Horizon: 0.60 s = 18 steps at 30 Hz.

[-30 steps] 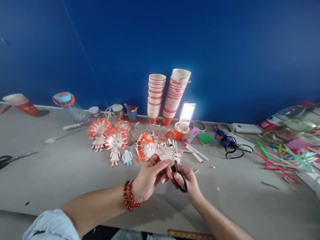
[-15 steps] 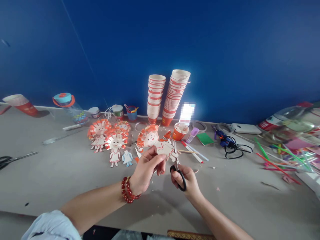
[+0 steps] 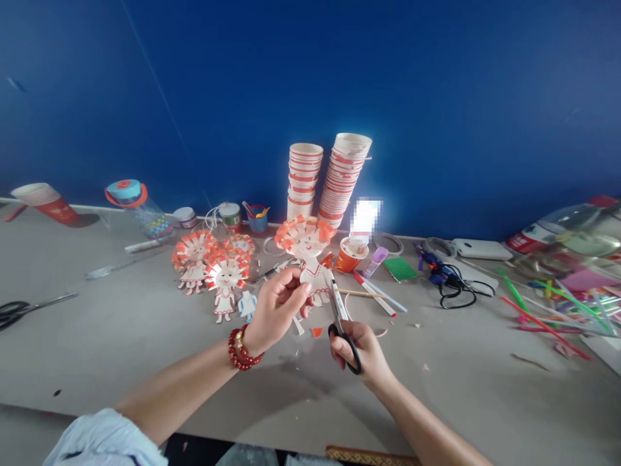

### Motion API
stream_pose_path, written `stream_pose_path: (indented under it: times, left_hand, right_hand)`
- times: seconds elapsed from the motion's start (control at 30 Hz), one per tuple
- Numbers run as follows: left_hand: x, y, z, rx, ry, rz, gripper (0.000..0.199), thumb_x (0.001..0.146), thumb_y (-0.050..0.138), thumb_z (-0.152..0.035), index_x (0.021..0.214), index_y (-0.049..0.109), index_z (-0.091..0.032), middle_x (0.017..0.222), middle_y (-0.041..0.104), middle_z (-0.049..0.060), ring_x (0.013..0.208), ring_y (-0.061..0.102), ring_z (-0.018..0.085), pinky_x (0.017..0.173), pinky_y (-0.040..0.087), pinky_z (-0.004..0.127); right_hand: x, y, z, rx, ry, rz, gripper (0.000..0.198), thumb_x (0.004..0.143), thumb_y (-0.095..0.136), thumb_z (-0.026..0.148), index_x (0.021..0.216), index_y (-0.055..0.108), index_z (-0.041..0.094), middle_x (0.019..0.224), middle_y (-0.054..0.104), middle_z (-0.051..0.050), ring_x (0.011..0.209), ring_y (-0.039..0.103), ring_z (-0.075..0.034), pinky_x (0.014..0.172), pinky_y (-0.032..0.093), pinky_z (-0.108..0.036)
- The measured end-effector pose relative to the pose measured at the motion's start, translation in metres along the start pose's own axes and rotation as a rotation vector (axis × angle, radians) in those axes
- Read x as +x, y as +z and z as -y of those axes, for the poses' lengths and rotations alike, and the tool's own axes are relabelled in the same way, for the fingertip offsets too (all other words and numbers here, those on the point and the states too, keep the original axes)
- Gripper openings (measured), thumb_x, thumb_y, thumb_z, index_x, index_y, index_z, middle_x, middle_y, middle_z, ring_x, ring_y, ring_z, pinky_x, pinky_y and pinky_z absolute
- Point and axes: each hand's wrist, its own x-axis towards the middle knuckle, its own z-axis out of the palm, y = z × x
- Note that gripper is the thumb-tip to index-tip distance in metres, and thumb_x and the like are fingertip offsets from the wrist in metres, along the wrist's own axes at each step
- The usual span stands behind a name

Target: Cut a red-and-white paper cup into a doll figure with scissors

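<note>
Paper doll [image 3: 314,277] w/ orange-fringed head is being held upright over table [image 3: 145,330], in front of cup stacks [image 3: 305,175]. L hand [image 3: 276,305] is pinching its LH side, thumb vs fingers; R hand [image 3: 363,353] is gripping scissors [image 3: 341,331], fingers curled, nr its RH edge. Similar dolls [image 3: 224,281] are lying left.
</note>
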Motion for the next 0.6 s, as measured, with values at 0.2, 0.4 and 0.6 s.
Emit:
stream_pose_path:
  times: [0.2, 0.4, 0.6]
  left_hand:
    - [0.001, -0.006, -0.008, 0.076, -0.037, 0.065, 0.011, 0.089, 0.050, -0.026, 0.081, 0.050, -0.017, 0.067, 0.057, -0.002, 0.048, 0.051, 0.006, 0.049, 0.042, 0.020]
    - [0.001, -0.007, -0.014, 0.124, -0.040, 0.115, 0.012, 0.090, 0.047, -0.024, 0.080, 0.050, -0.017, 0.066, 0.056, -0.002, 0.048, 0.049, 0.005, 0.048, 0.040, 0.019]
    - [0.002, -0.007, -0.015, 0.123, -0.046, 0.131, 0.012, 0.089, 0.047, -0.022, 0.079, 0.050, -0.017, 0.065, 0.056, -0.003, 0.048, 0.047, 0.005, 0.048, 0.039, 0.018]
  right_hand:
    - [0.000, -0.002, 0.004, 0.018, 0.028, 0.032, 0.058, 0.064, 0.059, 0.074, 0.056, 0.049, 0.017, 0.042, 0.049, 0.001, 0.037, 0.041, -0.009, 0.037, 0.028, -0.020]
    - [0.000, -0.004, 0.007, 0.002, 0.044, 0.044, 0.058, 0.065, 0.059, 0.074, 0.055, 0.048, 0.018, 0.043, 0.049, 0.001, 0.037, 0.041, -0.009, 0.037, 0.028, -0.020]
    - [0.000, -0.005, 0.009, -0.027, 0.038, 0.047, 0.059, 0.066, 0.056, 0.075, 0.053, 0.047, 0.018, 0.041, 0.048, 0.001, 0.037, 0.040, -0.009, 0.037, 0.028, -0.020]
